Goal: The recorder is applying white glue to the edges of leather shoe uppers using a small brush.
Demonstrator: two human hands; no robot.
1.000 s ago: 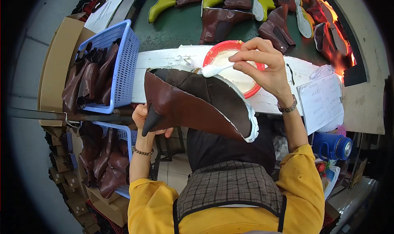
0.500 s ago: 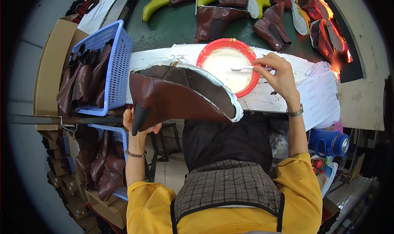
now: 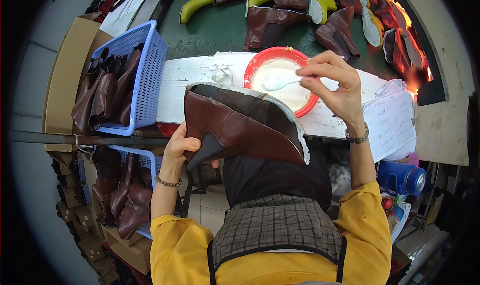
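My left hand [image 3: 181, 144] is closed round the ankle end of a brown leather boot upper [image 3: 240, 135], beside its dark elastic gusset. The upper is held sideways above my lap, its dark lining facing up and its lower edge coated white. In my right hand [image 3: 336, 85], thumb and fingers pinch the slim handle of a small white brush [image 3: 284, 83], which looks like a toothbrush. Its coated head is over the cream-coloured paste in a red bowl [image 3: 254, 65], close to or touching the paste; I cannot tell which.
The bowl stands on a white, smeared board [image 3: 192, 70]. Behind is a green surface [image 3: 210, 35] bearing several brown and lime-green boots, near an orange glow at right. Blue baskets [image 3: 149, 80] of brown uppers are on the left. Written sheets [image 3: 390, 122] and a blue flask [image 3: 402, 177] are right.
The boot upper has shifted right and slightly down, and my left thumb now shows on its near side. My right hand has moved the brush left over the paste, its head now thickly white.
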